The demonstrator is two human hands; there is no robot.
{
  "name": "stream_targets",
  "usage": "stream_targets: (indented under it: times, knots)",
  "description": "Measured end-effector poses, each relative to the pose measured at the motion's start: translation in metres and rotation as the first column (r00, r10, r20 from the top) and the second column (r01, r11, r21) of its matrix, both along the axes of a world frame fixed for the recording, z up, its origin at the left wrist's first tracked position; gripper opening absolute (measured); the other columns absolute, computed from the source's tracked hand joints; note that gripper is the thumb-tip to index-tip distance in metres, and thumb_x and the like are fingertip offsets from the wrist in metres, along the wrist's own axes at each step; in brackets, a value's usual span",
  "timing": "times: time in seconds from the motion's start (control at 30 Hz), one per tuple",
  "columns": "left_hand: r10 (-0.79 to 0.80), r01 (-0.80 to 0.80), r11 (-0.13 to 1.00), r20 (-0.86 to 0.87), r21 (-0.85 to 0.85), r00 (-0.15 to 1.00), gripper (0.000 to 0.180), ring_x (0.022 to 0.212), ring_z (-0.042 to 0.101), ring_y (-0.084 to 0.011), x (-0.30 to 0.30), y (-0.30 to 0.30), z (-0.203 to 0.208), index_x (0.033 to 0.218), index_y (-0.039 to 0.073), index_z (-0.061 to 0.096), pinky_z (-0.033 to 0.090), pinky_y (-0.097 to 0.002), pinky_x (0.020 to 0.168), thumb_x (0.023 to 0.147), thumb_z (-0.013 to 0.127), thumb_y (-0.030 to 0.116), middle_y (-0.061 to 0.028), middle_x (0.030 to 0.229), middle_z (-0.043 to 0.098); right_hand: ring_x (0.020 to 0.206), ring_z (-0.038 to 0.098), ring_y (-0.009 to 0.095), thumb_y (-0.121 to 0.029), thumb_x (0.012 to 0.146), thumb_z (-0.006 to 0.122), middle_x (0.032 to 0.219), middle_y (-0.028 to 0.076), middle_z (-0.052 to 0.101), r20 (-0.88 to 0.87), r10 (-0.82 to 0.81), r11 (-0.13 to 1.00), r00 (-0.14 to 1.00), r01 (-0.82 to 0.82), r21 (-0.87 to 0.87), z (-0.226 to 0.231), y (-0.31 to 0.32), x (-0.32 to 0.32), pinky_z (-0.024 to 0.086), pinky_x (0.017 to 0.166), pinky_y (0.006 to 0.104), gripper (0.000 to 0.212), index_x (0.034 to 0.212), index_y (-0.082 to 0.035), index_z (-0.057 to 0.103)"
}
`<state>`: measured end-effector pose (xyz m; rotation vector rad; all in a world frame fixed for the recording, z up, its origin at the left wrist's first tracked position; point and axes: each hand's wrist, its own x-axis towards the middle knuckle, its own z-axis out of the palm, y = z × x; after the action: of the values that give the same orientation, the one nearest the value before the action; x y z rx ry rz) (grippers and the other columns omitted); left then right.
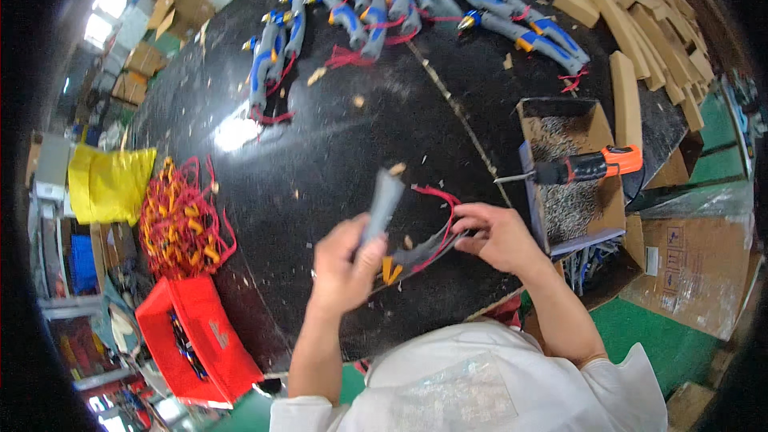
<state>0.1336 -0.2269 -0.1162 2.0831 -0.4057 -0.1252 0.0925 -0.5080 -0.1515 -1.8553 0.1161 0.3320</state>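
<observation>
My left hand [342, 266] is closed around a grey curved handle half [386, 202], which stands up tilted from the fist. To its right, low over the black table, is another grey handle half [424, 254] with an orange clip-like part [391, 271] at its left end. A red cord [445, 234] runs along this half and loops past its right end. My right hand [502, 238] is at that right end, fingers bent, fingertips against the cord. Whether the fingertips also grip the grey half is hard to see.
An orange-black power screwdriver [588, 166] lies across a carton of screws [576, 216]. Several blue-grey cutters [352, 4] lie at the back. Cardboard strips [640, 24] are piled back right. Left are tangled red cords with orange parts [182, 220], a yellow bag [110, 184] and a red bin [228, 344].
</observation>
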Motion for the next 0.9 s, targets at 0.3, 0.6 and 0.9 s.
stream_targets:
  times: [0.3, 0.6, 0.9]
  knots:
    - [-0.049, -0.312, 0.271, -0.337, -0.910, 0.940, 0.053, 0.115, 0.064, -0.0309, 0.000, 0.046, 0.005, 0.137, 0.002, 0.052, 0.059, -0.0476, 0.093, 0.107, 0.046, 0.046, -0.0149, 0.111, 0.068, 0.092, 0.072, 0.023, -0.013, 0.078, 0.085, 0.120, 0.015, 0.069, 0.488, 0.140, 0.983, 0.861, -0.062, -0.172, 0.058, 0.050, -0.020, 0.057, 0.072, 0.0330, 0.054, 0.127, -0.005, 0.065]
    - [0.062, -0.084, 0.993, 0.249, 0.080, 0.967, 0.068, 0.138, 0.049, -0.0366, -0.045, 0.029, 0.014, 0.145, 0.000, 0.047, 0.036, -0.0475, 0.116, 0.091, 0.074, 0.031, -0.0210, 0.146, 0.053, 0.090, 0.067, 0.030, -0.004, 0.075, 0.066, 0.102, 0.018, 0.066, 0.123, 0.169, 0.979, 0.978, -0.153, -0.134, 0.061, 0.066, 0.013, 0.054, 0.082, 0.0379, 0.052, 0.127, -0.001, 0.060]
    - [-0.240, 0.132, 0.897, 0.213, 0.422, 0.947, 0.055, 0.126, 0.055, -0.0314, -0.067, 0.099, -0.036, 0.123, 0.011, 0.064, 0.042, -0.0557, 0.113, 0.074, 0.085, 0.023, -0.0094, 0.120, 0.062, 0.089, 0.070, 0.031, -0.021, 0.078, 0.085, 0.093, 0.012, 0.070, 0.065, 0.642, 0.634, 0.764, -0.481, -0.605, 0.044, 0.079, 0.029, 0.055, 0.077, 0.0406, 0.042, 0.110, -0.009, 0.060]
